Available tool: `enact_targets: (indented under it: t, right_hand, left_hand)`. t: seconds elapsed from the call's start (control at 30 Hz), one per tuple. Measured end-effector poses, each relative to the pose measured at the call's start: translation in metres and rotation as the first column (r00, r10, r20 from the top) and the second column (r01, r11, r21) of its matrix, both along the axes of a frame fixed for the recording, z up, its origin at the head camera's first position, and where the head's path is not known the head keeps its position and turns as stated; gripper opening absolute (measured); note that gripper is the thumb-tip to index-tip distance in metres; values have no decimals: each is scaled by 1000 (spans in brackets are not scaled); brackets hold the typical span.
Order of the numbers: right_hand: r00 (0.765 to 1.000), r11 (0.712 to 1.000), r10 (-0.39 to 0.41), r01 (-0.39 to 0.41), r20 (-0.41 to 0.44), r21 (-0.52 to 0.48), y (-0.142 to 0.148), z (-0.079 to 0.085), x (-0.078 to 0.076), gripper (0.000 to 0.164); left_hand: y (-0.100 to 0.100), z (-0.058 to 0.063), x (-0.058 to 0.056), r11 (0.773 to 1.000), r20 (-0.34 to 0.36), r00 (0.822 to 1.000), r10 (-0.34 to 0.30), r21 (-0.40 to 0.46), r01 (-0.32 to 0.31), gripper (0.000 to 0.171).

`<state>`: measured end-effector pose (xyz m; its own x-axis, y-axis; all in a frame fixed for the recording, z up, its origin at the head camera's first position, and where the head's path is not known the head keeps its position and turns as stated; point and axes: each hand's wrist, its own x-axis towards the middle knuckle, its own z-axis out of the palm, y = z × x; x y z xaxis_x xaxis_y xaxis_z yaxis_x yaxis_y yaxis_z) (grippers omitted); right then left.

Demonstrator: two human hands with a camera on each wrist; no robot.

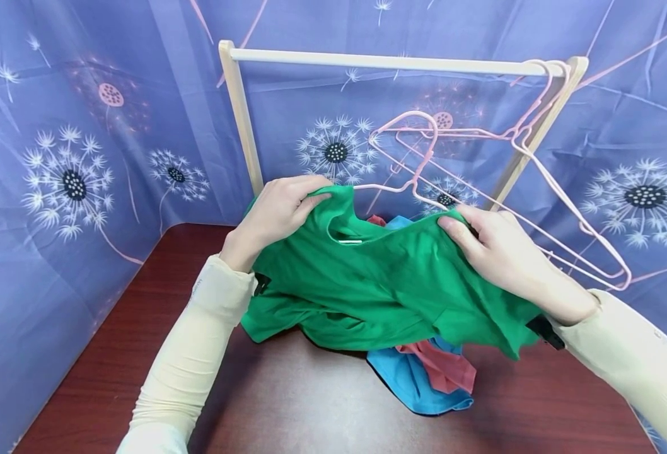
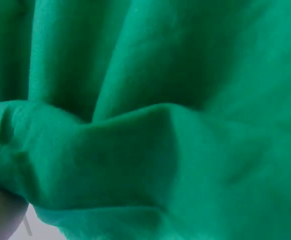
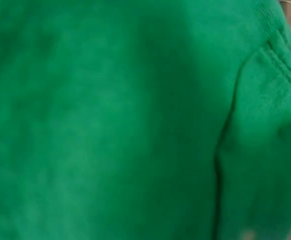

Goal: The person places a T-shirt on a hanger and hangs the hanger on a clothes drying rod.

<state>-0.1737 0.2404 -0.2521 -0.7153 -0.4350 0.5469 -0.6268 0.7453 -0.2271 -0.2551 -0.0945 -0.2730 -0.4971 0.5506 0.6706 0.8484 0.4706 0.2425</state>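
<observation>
In the head view, one green short-sleeved T-shirt (image 1: 390, 271) is held up above the table (image 1: 322, 403), in front of one garment rack, by two hands. One shoulder, beside the neckline, is pinched between the thumb and fingers of the left hand (image 1: 279, 211); the other shoulder is gripped likewise by the right hand (image 1: 504, 249). One white label (image 1: 349, 241) is seen inside the collar.

Three pink hangers are counted. The hook and neck of one pink hanger (image 1: 415, 180) rise above the neckline, its outer ends being hidden by the shirt and hands; two more pink hangers (image 1: 517, 132) are hung close together at the right end of the one white rail (image 1: 367, 60), which is carried by two wooden uprights (image 1: 243, 120).

Below the shirt, at least one blue garment (image 1: 407, 378) and one red garment (image 1: 444, 366) are laid crumpled on the table, partly covered from sight. Both wrist views are almost filled by green cloth.
</observation>
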Motion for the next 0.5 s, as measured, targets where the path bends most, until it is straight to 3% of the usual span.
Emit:
enact_targets:
  t: [0.27,0.5]
  right_hand:
    - [998,1000,-10,11,-60,14,10,-5,4,40]
    - [994,1000,14,-13,-111,15,22,-9,8,40]
  left_hand:
    - [-16,3,-6,999,65,998,-20,31,18,12]
    - [-31,5,-13,998,98,994,-52,-18,54,10]
